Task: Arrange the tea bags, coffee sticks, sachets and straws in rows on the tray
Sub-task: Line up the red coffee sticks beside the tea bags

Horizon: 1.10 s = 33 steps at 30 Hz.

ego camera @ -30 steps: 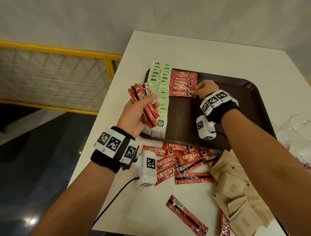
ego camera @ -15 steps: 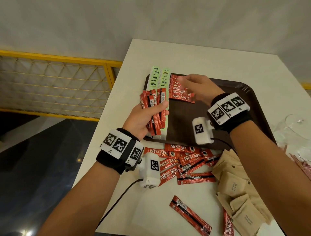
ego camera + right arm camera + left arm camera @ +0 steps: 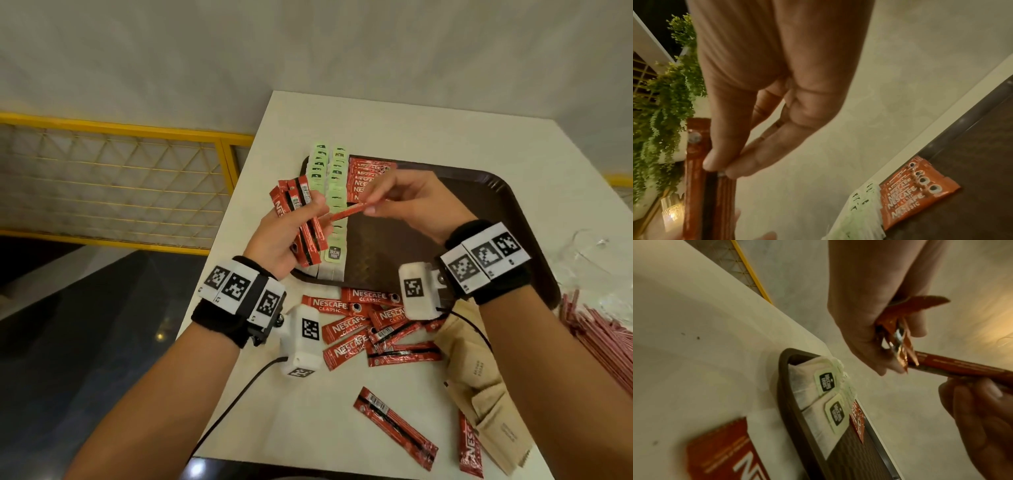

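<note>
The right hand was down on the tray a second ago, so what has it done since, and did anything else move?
The right hand has lifted off the row of coffee sticks on the tray and swung toward the left hand, where it now pinches one coffee stick from the bundle that hand grips. The tea bags and the loose sticks on the table lie unchanged.

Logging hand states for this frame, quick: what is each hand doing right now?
Left hand: grips a bundle of coffee sticks.
Right hand: pinches a single coffee stick at its end, pulling it from the bundle.
</note>
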### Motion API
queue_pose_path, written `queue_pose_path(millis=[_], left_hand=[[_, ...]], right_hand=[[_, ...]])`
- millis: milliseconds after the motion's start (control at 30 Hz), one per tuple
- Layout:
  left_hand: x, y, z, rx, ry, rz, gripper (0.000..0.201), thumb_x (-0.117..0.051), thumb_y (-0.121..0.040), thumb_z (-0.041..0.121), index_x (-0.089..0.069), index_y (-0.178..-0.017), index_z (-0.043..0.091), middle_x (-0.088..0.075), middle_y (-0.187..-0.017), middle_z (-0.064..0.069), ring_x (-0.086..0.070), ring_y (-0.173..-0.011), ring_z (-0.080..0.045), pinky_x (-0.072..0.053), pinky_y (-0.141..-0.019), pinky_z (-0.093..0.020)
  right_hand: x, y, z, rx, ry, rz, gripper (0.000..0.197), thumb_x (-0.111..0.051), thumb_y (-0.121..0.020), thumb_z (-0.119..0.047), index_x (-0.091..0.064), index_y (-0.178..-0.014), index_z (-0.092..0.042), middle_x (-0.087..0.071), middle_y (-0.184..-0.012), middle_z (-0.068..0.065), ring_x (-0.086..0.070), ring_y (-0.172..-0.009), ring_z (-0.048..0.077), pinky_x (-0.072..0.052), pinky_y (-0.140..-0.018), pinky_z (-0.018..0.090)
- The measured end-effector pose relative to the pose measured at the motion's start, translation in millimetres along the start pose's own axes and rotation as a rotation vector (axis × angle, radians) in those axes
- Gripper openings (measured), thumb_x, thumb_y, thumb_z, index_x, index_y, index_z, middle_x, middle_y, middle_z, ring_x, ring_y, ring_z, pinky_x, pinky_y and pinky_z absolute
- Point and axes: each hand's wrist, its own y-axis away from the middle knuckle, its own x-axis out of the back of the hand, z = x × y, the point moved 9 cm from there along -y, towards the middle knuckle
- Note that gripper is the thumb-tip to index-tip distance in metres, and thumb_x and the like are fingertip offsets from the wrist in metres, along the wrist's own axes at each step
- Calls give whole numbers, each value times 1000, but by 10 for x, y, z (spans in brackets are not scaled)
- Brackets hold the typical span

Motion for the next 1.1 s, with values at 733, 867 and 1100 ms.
queue_pose_path(millis=[733, 867, 1100], left_hand=[[-350, 52, 103, -229, -187, 147, 23, -72, -76, -1, -67, -93, 14, -72, -85, 1, -69, -77, -9, -55, -69, -22], [-374, 19, 113, -230, -168, 154, 20, -71, -80, 5, -67, -96, 16, -71, -93, -2, -69, -85, -16, -57, -72, -32], [-479, -16, 31, -189, -276, 62, 21, -71, -79, 4, -66, -96, 17, -71, -91, -2, -68, -76, -13, -57, -62, -25]], right_hand=[[22, 85, 165, -274, 286, -109, 10, -64, -85, -10, -63, -95, -13, -62, -77, -5, -55, -56, -7, -41, -56, 7], [244, 63, 209, -345, -29, 84, 19, -61, -86, -2, -55, -103, -6, -59, -80, 7, -58, -56, 7, -47, -50, 17], [374, 166, 424, -397, -414, 271, 28, -56, -87, 6, -48, -109, -9, -64, -90, 14, -67, -63, 13, -56, -57, 19]])
